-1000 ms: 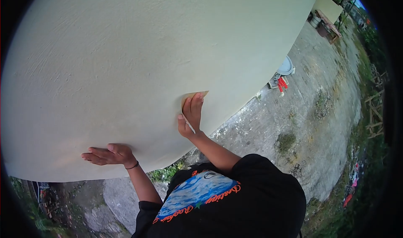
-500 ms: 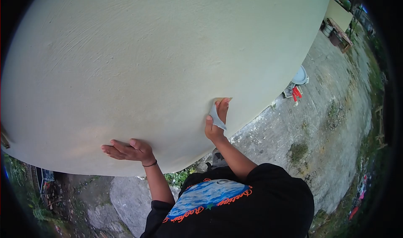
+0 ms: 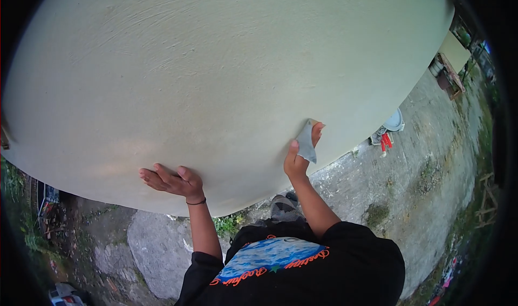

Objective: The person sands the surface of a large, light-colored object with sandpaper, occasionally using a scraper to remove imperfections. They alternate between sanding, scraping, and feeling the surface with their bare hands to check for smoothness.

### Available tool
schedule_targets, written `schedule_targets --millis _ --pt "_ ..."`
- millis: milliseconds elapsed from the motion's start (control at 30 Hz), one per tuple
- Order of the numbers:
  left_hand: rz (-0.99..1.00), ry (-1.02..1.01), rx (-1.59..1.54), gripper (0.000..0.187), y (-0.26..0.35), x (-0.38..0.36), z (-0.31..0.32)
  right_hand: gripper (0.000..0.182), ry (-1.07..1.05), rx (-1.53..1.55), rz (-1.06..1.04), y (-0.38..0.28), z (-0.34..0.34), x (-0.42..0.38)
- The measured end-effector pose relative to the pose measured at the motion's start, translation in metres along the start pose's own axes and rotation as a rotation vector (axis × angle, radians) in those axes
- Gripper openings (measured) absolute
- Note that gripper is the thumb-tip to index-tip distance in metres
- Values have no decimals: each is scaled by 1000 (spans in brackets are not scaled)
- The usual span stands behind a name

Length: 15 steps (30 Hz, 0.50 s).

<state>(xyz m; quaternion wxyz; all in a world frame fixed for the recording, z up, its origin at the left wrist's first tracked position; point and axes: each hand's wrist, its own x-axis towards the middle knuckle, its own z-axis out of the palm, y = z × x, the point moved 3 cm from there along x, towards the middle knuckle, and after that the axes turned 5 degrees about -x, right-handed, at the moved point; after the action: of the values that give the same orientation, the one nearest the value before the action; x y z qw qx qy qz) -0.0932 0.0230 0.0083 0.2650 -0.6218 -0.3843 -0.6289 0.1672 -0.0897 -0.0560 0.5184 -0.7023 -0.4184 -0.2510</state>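
Head view: holding the sheet [image 3: 305, 145] in the closed grip of the right hand [image 3: 295, 164], between thumb and fingers, at the wall [image 3: 216, 85], with the long axis running roughly from palm towards fingertips. Resting open against the wall with the left hand [image 3: 181, 183], holding nothing, well apart from the sheet and farther from it than with the right.

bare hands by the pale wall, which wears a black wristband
The left hand: thin black wristband visible; the right hand, holding a bent grey sheet, shows none.
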Motion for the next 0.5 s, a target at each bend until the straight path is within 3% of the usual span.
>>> schedule_targets --millis 33,100,133,200,267,333,400,433,500 --pt "21 6 7 50 1 0 0 56 81 47 140 15 -6 23" --pt "36 3 9 49 2 -1 -3 54 -38 595 779 61 -7 65" --pt "34 6 17 49 3 -1 -3 54 -36 593 773 46 -7 80" --pt "34 15 22 49 1 -1 -1 52 232 290 224 -21 -13 110" --pt "7 1 11 51 -5 -6 1 53 115 41 -150 -77 -16 87" --pt "9 1 12 51 -4 -5 1 54 -78 9 -273 -64 4 27" --pt "8 2 17 52 -5 -6 -1 54 -133 -13 -156 -26 1 5" --pt "10 4 15 51 -5 -5 0 53 -13 40 -88 -15 -8 18" --pt "11 -12 6 51 -5 -6 -3 54 99 243 290 32 -8 53"
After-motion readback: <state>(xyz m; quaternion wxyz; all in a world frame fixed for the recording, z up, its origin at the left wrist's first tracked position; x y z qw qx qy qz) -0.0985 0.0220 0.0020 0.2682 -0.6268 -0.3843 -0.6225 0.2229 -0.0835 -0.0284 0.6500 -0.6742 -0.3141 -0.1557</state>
